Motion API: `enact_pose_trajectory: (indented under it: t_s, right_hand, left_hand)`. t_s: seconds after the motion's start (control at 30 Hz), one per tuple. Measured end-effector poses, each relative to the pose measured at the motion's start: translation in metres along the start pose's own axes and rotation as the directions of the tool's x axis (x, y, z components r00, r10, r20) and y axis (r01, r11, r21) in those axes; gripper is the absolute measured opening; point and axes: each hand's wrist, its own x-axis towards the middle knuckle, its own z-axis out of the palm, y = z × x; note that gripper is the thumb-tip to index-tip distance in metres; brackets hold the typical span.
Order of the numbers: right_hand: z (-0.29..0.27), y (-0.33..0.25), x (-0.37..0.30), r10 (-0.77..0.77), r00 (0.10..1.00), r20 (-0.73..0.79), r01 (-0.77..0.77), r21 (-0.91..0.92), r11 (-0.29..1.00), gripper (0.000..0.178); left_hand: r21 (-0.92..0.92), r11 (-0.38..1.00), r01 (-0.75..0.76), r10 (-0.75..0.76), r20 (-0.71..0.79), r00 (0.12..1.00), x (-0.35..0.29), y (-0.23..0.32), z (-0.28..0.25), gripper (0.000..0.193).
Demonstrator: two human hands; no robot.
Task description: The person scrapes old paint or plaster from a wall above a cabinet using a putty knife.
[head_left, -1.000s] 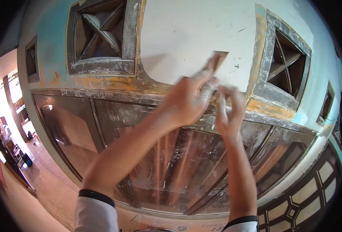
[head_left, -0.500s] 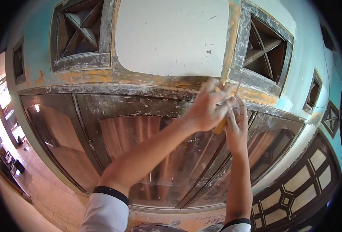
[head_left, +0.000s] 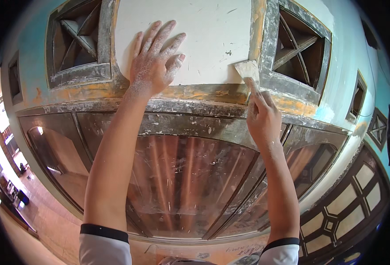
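Note:
My left hand (head_left: 156, 62) lies flat against the white panel (head_left: 199, 39), fingers spread, its skin coated in pale dust. To the right, my right hand (head_left: 263, 112) is closed round the handle of a putty knife (head_left: 247, 70), the index finger stretched along it toward the blade. That wide, whitish blade meets the panel's lower right corner, beside the worn wooden frame (head_left: 256, 33). Most of the handle is hidden in my grip. Below the panel runs a wooden rail (head_left: 195, 92) with orange-brown patches and scraped paint.
Square vents with crossed bars flank the panel, a left vent (head_left: 78, 37) and a right vent (head_left: 298, 48). Under the rail is a dark wood-framed window (head_left: 181, 176) with curtains behind its glass. A dark panelled door (head_left: 336, 212) stands at lower right, a tiled floor (head_left: 49, 198) at lower left.
My hands were together at the putty knife; now they are apart. The left has moved up and left onto the panel, while the right has brought the blade to the panel's corner.

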Motion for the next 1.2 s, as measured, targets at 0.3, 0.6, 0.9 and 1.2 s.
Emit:
enact_pose_trajectory:
  t_s: [0.3, 0.6, 0.9, 1.2]
  right_hand:
    - [0.013, -0.011, 0.044, 0.026, 0.999, -0.034, -0.030, -0.116, 0.993, 0.053]
    - [0.014, -0.031, 0.040, 0.151, 0.976, 0.157, -0.123, -0.175, 0.977, 0.060]
    - [0.010, -0.015, 0.097, 0.016, 1.000, -0.002, -0.016, -0.152, 0.988, 0.054]
    - [0.027, -0.025, 0.023, 0.053, 0.997, 0.050, -0.051, -0.050, 0.997, 0.056]
  left_hand:
    - [-0.053, 0.999, 0.007, -0.010, -0.046, 0.999, 0.002, 0.002, -0.001, 0.050]
    - [-0.027, 0.999, 0.048, -0.049, -0.036, 0.998, -0.002, 0.001, 0.000, 0.052]
    - [-0.039, 0.998, 0.052, -0.053, -0.027, 0.998, 0.003, 0.008, -0.001, 0.050]
    - [0.032, 0.997, -0.070, 0.067, 0.089, 0.994, 0.003, -0.029, -0.019, 0.053]
